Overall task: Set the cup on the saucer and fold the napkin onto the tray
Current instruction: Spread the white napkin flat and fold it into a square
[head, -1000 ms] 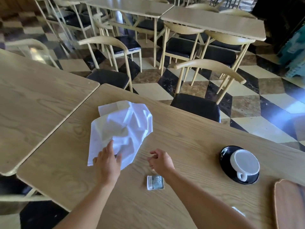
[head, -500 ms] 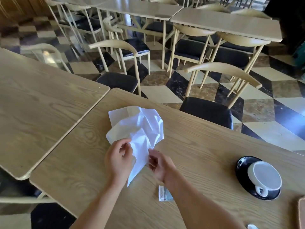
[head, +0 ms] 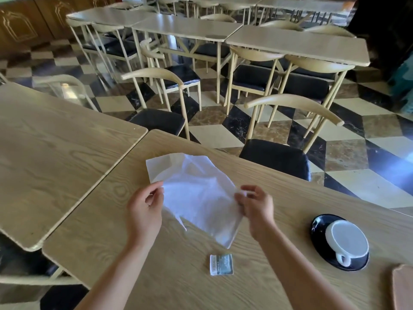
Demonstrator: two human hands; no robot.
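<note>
A crumpled white napkin (head: 196, 189) is stretched between my hands above the wooden table (head: 169, 271). My left hand (head: 145, 211) pinches its left edge, and my right hand (head: 257, 205) pinches its right edge. One lower corner hangs down toward the table. To the right, a white cup (head: 347, 241) stands on a black saucer (head: 318, 229), handle toward me. A corner of the wooden tray (head: 402, 287) shows at the bottom right edge.
A small paper sachet (head: 221, 264) lies on the table below the napkin. A second table (head: 49, 153) adjoins on the left. A black-seated chair (head: 277, 159) stands at the far side, with more tables and chairs beyond on a chequered floor.
Both hands picked the napkin up off the table, then moved apart, spreading it wider between them. The view shifted so the cup sits nearer the right edge.
</note>
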